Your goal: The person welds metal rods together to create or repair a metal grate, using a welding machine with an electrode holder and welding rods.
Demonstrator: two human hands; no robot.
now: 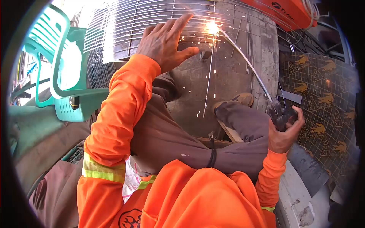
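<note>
My right hand is wrapped round the grip of a dark welding electrode holder. A long, thin welding rod runs from its jaws up and left to a bright arc on a grille of thin metal bars. Sparks fly off the arc and drop below it. My left hand reaches over the grille just left of the arc, its fingers stretched out and thumb apart, holding nothing. Glare hides the exact spot where the rod tip meets the bars.
An orange machine marked Tyler stands at the top right. A green plastic chair is on the left. Dark boards with crocodile prints lie on the right. My knees and a shoe are below the grille.
</note>
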